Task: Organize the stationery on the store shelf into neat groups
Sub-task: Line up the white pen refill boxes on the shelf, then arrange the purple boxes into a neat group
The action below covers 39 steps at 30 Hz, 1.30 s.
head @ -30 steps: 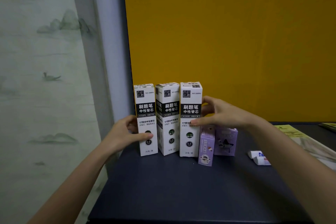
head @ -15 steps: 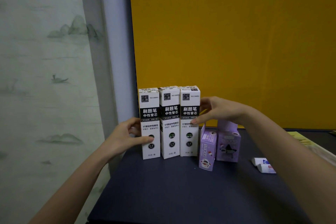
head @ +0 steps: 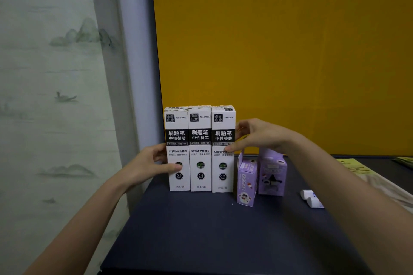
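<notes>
Three tall white-and-black refill boxes stand upright, pressed side by side at the back left of the dark shelf: the left box, the middle box and the right box. My left hand grips the left box's outer side, thumb on its front. My right hand holds the right box's outer side, thumb on its front. Two small purple boxes stand right of them: one nearer me, one behind it under my right wrist.
Two small white erasers lie on the shelf to the right. Yellow-green papers rest at the far right. An orange panel closes the back. The shelf's left edge drops beside a curtain.
The three white boxes have been squeezed together and squared up into a flush row; gaps between them are gone. Both hands stay on the outer boxes.
</notes>
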Each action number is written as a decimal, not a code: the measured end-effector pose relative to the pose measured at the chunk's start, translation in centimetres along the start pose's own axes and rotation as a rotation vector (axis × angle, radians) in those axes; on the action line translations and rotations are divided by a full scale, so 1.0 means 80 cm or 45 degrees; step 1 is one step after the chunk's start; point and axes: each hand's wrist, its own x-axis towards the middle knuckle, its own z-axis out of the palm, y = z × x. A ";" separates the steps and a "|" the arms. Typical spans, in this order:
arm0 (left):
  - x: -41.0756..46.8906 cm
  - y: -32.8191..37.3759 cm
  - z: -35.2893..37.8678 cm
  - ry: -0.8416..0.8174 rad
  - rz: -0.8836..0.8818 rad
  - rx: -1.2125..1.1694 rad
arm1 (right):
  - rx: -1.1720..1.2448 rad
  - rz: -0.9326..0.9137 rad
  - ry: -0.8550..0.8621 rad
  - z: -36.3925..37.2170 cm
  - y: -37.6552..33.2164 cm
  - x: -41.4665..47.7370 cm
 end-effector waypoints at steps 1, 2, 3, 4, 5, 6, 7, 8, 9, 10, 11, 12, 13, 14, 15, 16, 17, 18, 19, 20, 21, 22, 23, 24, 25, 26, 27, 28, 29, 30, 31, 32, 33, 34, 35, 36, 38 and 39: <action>0.000 0.000 0.000 -0.010 0.000 -0.003 | 0.005 0.001 0.001 0.001 -0.001 -0.001; 0.001 -0.002 0.000 -0.009 -0.005 -0.005 | 0.014 0.000 0.000 0.002 -0.001 -0.002; 0.002 -0.004 0.002 0.000 -0.001 0.002 | 0.018 -0.004 -0.002 0.002 -0.001 -0.002; 0.003 -0.007 0.003 0.014 0.009 0.014 | 0.009 -0.011 -0.004 0.003 -0.001 -0.003; 0.004 -0.009 0.004 0.023 0.010 0.021 | -0.011 -0.019 -0.009 0.003 -0.001 -0.003; 0.004 -0.009 0.005 0.027 0.009 0.026 | -0.035 -0.026 -0.014 0.002 -0.001 -0.003; 0.004 -0.009 0.006 0.033 0.008 0.046 | -0.060 -0.033 -0.023 0.002 -0.003 -0.003; 0.005 -0.009 0.006 0.044 0.010 0.066 | -0.084 -0.041 -0.033 0.001 -0.003 -0.002; 0.005 -0.008 0.006 0.062 0.008 0.078 | -0.106 -0.046 -0.042 0.000 -0.004 -0.001; 0.003 -0.006 0.006 0.078 0.013 0.080 | -0.127 -0.050 -0.048 -0.001 -0.005 -0.001; 0.002 -0.004 0.004 0.084 0.020 0.084 | -0.144 -0.052 -0.053 -0.002 -0.005 -0.001; -0.001 -0.001 0.002 0.077 0.018 0.083 | -0.153 -0.056 -0.056 -0.004 -0.005 -0.003; -0.004 0.001 0.000 0.078 0.000 0.097 | -0.157 -0.063 -0.054 -0.006 -0.005 -0.006; -0.008 0.003 -0.002 0.114 -0.015 0.164 | -0.158 -0.072 -0.043 -0.010 -0.004 -0.011; -0.012 0.007 -0.002 0.199 0.000 0.272 | -0.162 -0.085 -0.022 -0.016 -0.004 -0.017; -0.017 0.009 -0.002 0.332 0.043 0.387 | -0.168 -0.101 0.011 -0.022 -0.002 -0.024; -0.023 0.013 0.000 0.480 0.116 0.483 | -0.180 -0.123 0.052 -0.029 0.002 -0.033; -0.030 0.019 0.004 0.603 0.211 0.543 | -0.197 -0.145 0.097 -0.036 0.008 -0.041; -0.038 0.028 0.009 0.690 0.309 0.569 | -0.214 -0.167 0.141 -0.042 0.014 -0.048; -0.047 0.038 0.018 0.726 0.390 0.572 | -0.222 -0.183 0.175 -0.048 0.021 -0.056; -0.053 0.047 0.028 0.705 0.427 0.562 | -0.220 -0.190 0.193 -0.051 0.029 -0.063; -0.058 0.057 0.041 0.646 0.427 0.537 | -0.217 -0.185 0.188 -0.053 0.037 -0.069; -0.059 0.064 0.057 0.571 0.394 0.506 | -0.226 -0.169 0.167 -0.053 0.045 -0.074; -0.059 0.069 0.074 0.485 0.349 0.482 | -0.248 -0.141 0.143 -0.052 0.054 -0.078; -0.057 0.072 0.092 0.408 0.305 0.479 | -0.265 -0.112 0.124 -0.050 0.061 -0.081; -0.053 0.072 0.109 0.336 0.263 0.501 | -0.268 -0.082 0.109 -0.047 0.068 -0.084; -0.048 0.071 0.124 0.270 0.230 0.541 | -0.258 -0.061 0.093 -0.044 0.074 -0.085; -0.042 0.068 0.136 0.213 0.198 0.601 | -0.243 -0.052 0.078 -0.041 0.080 -0.086; -0.035 0.064 0.146 0.178 0.170 0.674 | -0.229 -0.056 0.073 -0.037 0.085 -0.087; -0.030 0.063 0.154 0.163 0.146 0.740 | -0.219 -0.065 0.082 -0.034 0.089 -0.088; -0.025 0.061 0.161 0.162 0.131 0.791 | -0.216 -0.074 0.103 -0.031 0.092 -0.089; -0.021 0.059 0.166 0.172 0.129 0.825 | -0.216 -0.082 0.127 -0.028 0.094 -0.091; -0.017 0.058 0.171 0.187 0.135 0.854 | -0.219 -0.091 0.148 -0.025 0.095 -0.093; -0.014 0.056 0.175 0.199 0.147 0.874 | -0.223 -0.096 0.164 -0.024 0.096 -0.095; -0.012 0.056 0.178 0.212 0.161 0.893 | -0.220 -0.099 0.173 -0.023 0.096 -0.097; -0.011 0.056 0.182 0.228 0.175 0.911 | -0.208 -0.099 0.178 -0.022 0.096 -0.099; -0.008 0.054 0.187 0.255 0.187 0.956 | -0.190 -0.100 0.188 -0.019 0.095 -0.103; -0.007 0.054 0.188 0.259 0.188 0.979 | -0.190 -0.098 0.194 -0.018 0.094 -0.105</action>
